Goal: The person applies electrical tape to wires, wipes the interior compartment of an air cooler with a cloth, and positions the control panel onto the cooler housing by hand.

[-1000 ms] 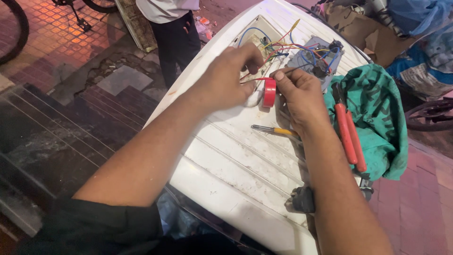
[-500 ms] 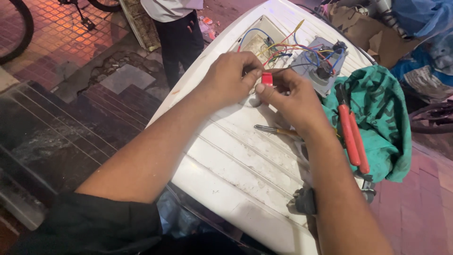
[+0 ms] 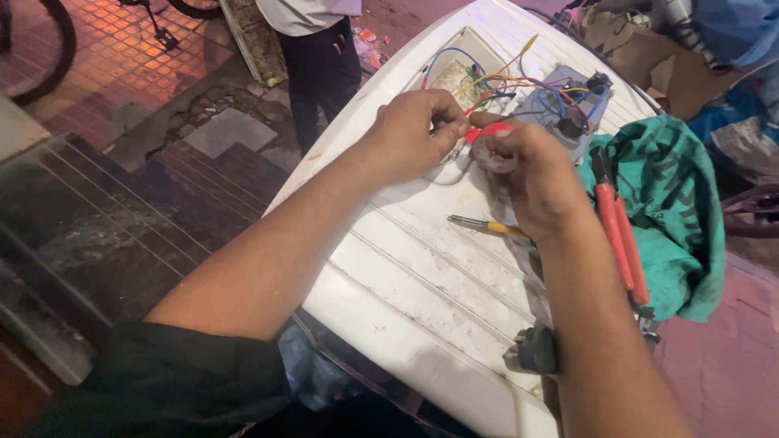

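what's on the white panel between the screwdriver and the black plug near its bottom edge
Nothing: in the head view, the ribbed white panel is bare between the screwdriver and the black plug.

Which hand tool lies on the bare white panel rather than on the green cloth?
The small yellow-handled screwdriver; the red-handled pliers rest on the green cloth instead.
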